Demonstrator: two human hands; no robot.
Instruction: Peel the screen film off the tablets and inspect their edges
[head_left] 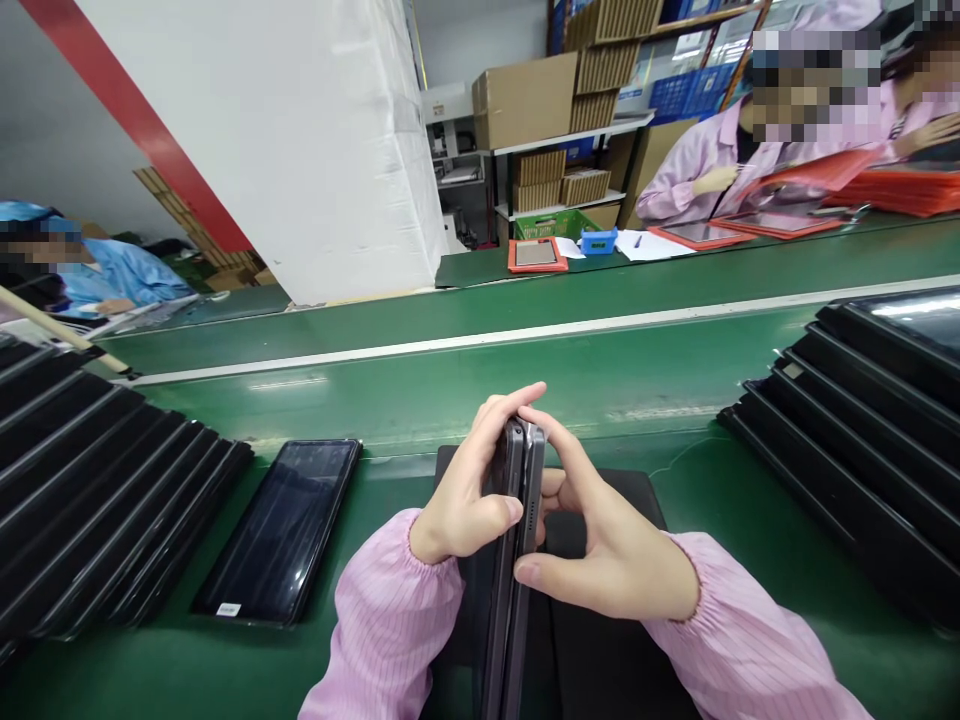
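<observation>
green worktop (480, 382) opens ahead, left stack (97, 490) and right stack (847, 470) blocking sides.

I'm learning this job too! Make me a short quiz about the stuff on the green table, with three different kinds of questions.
1. True or false: the two thin dark-grey slabs between the person's bare left hand and bare right hand lie flat.

2. Pick one: what colour is the small rectangular label on the glossy black tablet lying by itself?
A) Red
B) White
C) Yellow

3. Fill in the blank: one pile of flat black devices is on the left, and another such pile is on the ____.

Key: 1. False, they stand on edge; 2. B; 3. right
</observation>
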